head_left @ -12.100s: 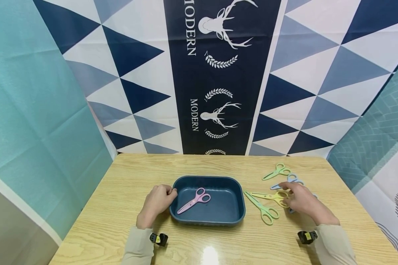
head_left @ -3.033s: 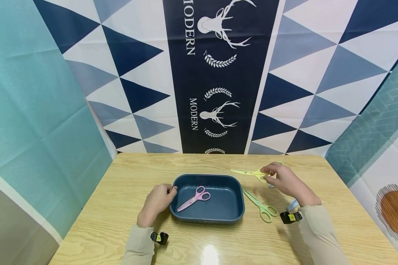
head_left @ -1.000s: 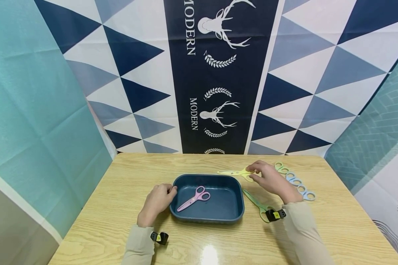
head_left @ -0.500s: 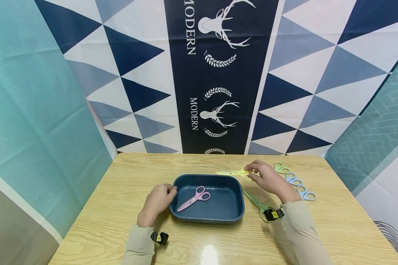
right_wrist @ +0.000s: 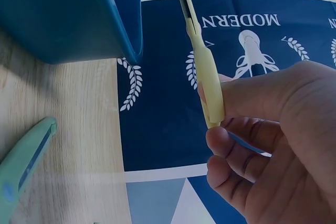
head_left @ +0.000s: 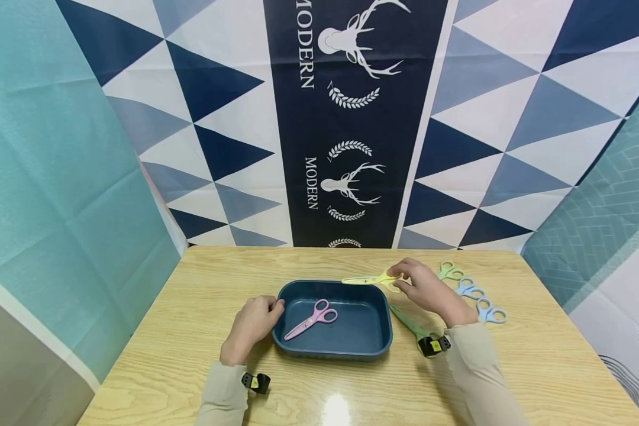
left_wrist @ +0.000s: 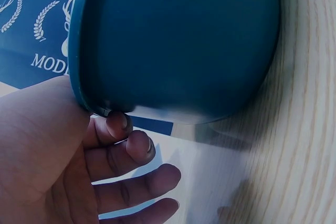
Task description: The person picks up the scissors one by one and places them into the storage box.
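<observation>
Your right hand point(head_left: 420, 288) pinches yellow scissors point(head_left: 378, 279) at two o'clock of the blue box point(head_left: 359, 329), so hold the blades point(head_left: 355, 281) above its rim point(head_left: 332, 356).

Behind the wood-grained table point(head_left: 218, 272) hangs a cloth point(head_left: 229, 148) of navy, grey-blue and white triangles, its dark central band point(head_left: 293, 130) printed with white antlered heads point(head_left: 336, 40), leafy sprigs point(head_left: 351, 103) and the word MODERN point(head_left: 311, 183), while plain teal fabric point(head_left: 58, 160) hangs at the left and brick-patterned teal fabric point(head_left: 612, 171) at the right.
</observation>
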Action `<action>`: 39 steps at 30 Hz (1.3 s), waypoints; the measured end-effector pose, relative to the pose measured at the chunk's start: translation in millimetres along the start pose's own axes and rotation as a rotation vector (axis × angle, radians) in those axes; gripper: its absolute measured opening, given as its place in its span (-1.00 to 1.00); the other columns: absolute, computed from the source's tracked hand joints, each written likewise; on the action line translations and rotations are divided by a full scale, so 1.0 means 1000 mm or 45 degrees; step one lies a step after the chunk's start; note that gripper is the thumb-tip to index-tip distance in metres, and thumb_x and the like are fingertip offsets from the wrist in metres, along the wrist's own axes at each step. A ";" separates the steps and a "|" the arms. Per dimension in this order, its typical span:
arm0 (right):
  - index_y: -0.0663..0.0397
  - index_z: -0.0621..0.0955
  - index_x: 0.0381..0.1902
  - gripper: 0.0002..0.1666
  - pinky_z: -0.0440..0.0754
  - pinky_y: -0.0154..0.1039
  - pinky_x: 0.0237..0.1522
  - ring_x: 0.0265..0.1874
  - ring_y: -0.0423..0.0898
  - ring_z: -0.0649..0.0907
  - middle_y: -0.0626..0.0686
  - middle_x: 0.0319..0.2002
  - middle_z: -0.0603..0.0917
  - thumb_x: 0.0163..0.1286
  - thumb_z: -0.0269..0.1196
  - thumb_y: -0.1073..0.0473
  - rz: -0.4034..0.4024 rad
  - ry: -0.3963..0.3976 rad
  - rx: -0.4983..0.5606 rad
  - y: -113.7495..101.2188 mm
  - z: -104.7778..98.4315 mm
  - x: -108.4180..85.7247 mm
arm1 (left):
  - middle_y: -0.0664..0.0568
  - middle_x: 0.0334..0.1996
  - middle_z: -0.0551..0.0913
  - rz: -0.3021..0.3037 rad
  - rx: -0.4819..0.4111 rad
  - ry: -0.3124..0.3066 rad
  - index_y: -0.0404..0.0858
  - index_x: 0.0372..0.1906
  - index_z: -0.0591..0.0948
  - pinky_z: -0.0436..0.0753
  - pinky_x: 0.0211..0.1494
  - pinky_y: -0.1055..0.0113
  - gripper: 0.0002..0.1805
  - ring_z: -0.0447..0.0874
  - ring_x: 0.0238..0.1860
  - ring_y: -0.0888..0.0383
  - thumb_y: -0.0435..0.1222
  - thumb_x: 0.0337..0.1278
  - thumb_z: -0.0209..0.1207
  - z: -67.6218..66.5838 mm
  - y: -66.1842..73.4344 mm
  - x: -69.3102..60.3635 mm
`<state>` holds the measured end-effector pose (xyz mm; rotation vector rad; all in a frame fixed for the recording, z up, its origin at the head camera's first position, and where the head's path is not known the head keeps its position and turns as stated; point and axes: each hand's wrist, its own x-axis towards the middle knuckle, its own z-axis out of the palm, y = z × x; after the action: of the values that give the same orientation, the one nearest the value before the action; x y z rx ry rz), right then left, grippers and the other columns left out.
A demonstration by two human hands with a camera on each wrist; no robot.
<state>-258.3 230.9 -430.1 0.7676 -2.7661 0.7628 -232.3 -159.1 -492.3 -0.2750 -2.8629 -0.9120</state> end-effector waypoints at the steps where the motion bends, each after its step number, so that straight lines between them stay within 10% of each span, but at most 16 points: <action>1: 0.23 0.70 -0.05 -0.82 0.62 0.00 -0.10 -0.18 0.03 0.64 0.13 -0.10 0.70 0.41 0.30 0.37 -0.005 0.000 0.003 0.000 0.000 0.000 | 0.18 -0.73 0.30 -0.001 -0.001 -0.001 -0.10 -0.69 0.38 0.24 -0.59 0.39 -0.52 0.33 -0.70 0.24 -0.14 0.45 0.12 0.000 0.000 0.000; 39: 0.23 0.69 -0.05 -0.80 0.66 0.02 -0.05 -0.12 0.07 0.67 0.14 -0.08 0.70 0.39 0.30 0.43 -0.073 -0.034 -0.029 -0.017 0.011 0.011 | 0.16 -0.73 0.31 0.015 0.003 0.023 -0.11 -0.67 0.39 0.26 -0.60 0.39 -0.53 0.33 -0.69 0.24 -0.19 0.45 0.12 0.003 -0.002 -0.001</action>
<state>-258.9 208.7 -428.9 0.8551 -2.7576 0.7147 -231.9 -159.0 -496.3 -0.2816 -2.8428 -0.9039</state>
